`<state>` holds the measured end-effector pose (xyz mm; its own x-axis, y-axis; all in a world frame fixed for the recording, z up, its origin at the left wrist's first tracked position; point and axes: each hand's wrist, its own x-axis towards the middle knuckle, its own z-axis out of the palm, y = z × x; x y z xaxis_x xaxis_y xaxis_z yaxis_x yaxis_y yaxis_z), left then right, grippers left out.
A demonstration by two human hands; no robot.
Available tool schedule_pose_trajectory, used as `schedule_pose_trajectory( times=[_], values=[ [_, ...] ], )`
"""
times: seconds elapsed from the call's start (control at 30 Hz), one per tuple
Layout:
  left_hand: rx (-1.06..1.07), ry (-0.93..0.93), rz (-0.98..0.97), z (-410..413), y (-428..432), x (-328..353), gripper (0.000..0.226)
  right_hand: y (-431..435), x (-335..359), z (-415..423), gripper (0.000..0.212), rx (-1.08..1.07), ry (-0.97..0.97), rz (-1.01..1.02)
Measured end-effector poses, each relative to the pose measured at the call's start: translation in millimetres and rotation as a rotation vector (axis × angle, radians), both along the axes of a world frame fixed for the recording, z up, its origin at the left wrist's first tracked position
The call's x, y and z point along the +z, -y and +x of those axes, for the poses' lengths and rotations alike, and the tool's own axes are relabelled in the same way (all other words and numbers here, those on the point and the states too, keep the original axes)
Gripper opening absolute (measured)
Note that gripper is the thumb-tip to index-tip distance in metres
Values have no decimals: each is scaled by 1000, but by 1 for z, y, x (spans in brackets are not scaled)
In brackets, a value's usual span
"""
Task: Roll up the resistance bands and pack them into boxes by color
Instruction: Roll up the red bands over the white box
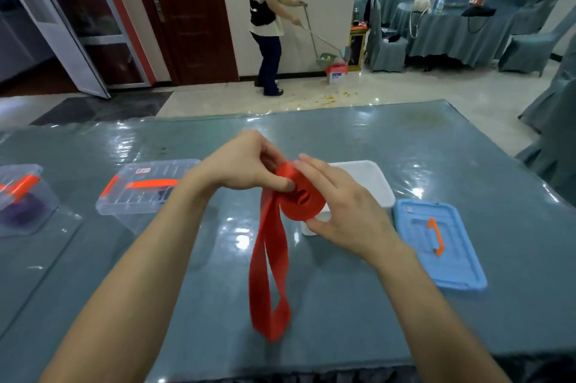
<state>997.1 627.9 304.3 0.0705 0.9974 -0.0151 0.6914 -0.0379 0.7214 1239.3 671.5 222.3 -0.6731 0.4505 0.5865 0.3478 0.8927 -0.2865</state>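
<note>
A red resistance band is partly wound into a roll held above the table, and its loose loop hangs down toward me. My left hand pinches the roll's left side with thumb and fingers. From the right, my right hand cups the roll between thumb and fingers. Just behind the roll stands an open white box. Its blue lid with an orange handle lies flat to the right.
A closed clear box with orange latches stands at the left, and another clear box holding something purple sits at the far left edge. The table has a glossy blue-grey cover. A person sweeps the floor beyond the table.
</note>
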Motion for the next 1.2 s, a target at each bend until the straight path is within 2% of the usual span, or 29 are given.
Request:
schedule_pose_trajectory(
  times=[0.1, 0.23, 0.4, 0.47, 0.57, 0.7, 0.77, 0.83, 0.93, 1.0, 1.1, 1.2],
  values=[
    [-19, 82, 30, -5, 4, -7, 33, 2, 1, -5, 90, -22, -92, 86],
    [-57, 408, 36, -12, 18, -47, 52, 0, -13, -6, 88, -112, -195, 110],
    [29, 576, 23, 0, 21, -96, 52, 9, -42, -9, 89, -211, -292, 11],
    [47, 583, 4, 2, 19, -100, 52, 13, -51, -11, 89, -219, -320, -50],
    [78, 466, 11, 6, 17, -104, 44, 10, -60, -10, 96, -181, -259, -190],
    [147, 244, -24, 8, 14, -101, 40, -8, -53, 15, 118, -89, -21, -567],
    [96, 89, -58, 11, 11, -93, 39, -22, -46, 27, 122, -79, 12, -624],
    [16, -117, -54, 23, 8, -84, 33, -30, -39, 32, 107, -36, 58, -681],
    [-47, -343, -9, 42, 2, -74, 35, -31, -45, 33, 55, 6, 28, -739],
    [-38, -255, 2, 45, 2, -74, 39, -32, -49, 38, 44, 4, -76, -753],
    [12, 63, -18, 43, 11, -88, 58, -38, -54, 52, 50, 35, -214, -819],
    [118, 274, 26, 54, 16, -109, 53, -48, -57, 68, 58, 99, -321, -904]
  ],
)
